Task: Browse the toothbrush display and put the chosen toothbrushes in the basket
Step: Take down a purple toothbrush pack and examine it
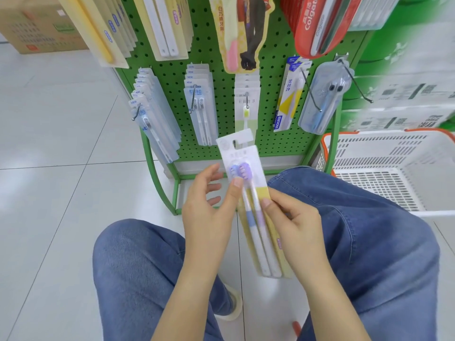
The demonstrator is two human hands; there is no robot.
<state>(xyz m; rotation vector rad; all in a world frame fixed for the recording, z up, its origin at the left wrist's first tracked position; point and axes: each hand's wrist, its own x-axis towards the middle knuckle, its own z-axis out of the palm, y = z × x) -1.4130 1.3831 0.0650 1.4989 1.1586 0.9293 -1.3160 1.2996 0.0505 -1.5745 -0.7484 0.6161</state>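
I hold a two-pack of toothbrushes point(248, 193) in front of me, its card white and pale yellow, one brush blue and one purple. My left hand point(209, 205) pinches the pack near the brush heads, thumb on the front and fingers behind. My right hand point(293, 222) grips its right edge at mid-length. The green pegboard display point(221, 107) stands just beyond, hung with several toothbrush packs. A white basket point(384, 168) with orange handles sits on the floor at the right, nothing visible inside it.
My knees in blue jeans point(357, 230) flank the pack as I crouch on pale floor tiles. A cardboard box point(37, 28) sits at the far left. Red Colgate packs point(312, 23) hang top right. Bare metal hooks jut from the board's right side.
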